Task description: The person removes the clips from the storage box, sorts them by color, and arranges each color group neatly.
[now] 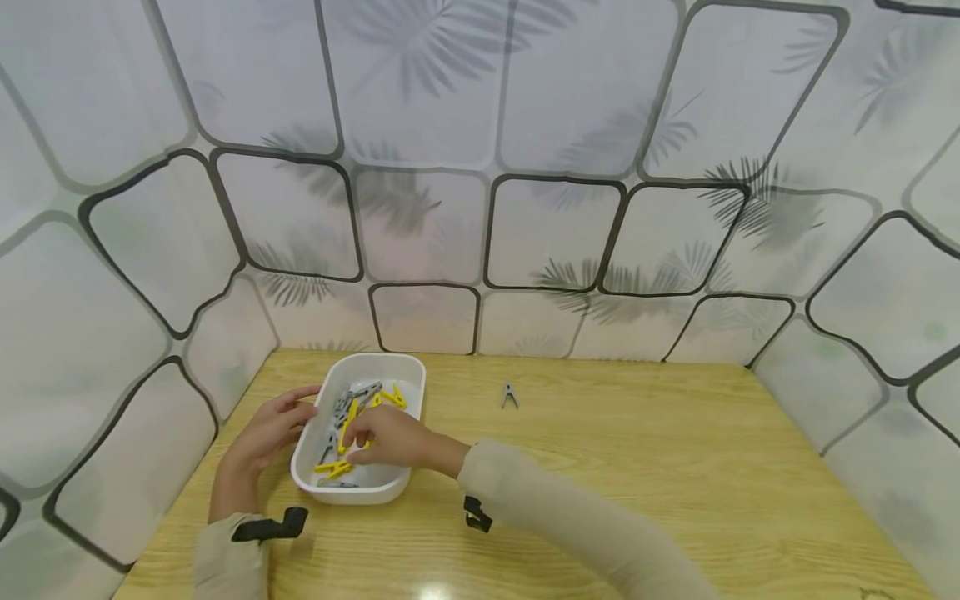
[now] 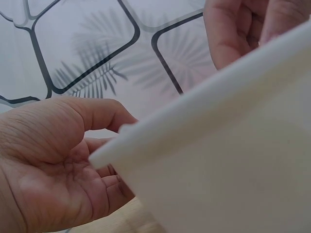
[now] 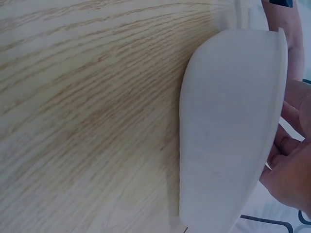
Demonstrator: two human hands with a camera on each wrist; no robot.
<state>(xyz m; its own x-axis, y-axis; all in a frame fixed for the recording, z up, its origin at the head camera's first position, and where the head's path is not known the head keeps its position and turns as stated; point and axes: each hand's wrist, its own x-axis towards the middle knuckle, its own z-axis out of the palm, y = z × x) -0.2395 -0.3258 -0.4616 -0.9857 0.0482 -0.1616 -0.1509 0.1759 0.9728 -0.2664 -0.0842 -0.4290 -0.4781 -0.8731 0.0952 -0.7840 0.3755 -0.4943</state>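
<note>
A white plastic tub [image 1: 358, 497] holds a loose pile of yellow clips [image 1: 335, 468] and grey clips [image 1: 367, 390], which look like small spring clothespins. My left hand [image 1: 273, 429] grips the tub's left side; in the left wrist view one digit meets the rim [image 2: 194, 104] and the other fingers pass below it. My right hand [image 1: 393, 437] reaches over the right side into the tub, its fingers bent down among the yellow clips. In both wrist views the tub wall hides its fingertips, and I cannot tell whether they hold a clip.
One grey clip [image 1: 509, 395] lies apart on the wooden table [image 1: 637, 467], right of the tub. A patterned white covering [image 1: 555, 233] rises behind the table and along both sides. Dark straps [image 1: 270, 527] sit on the sleeves.
</note>
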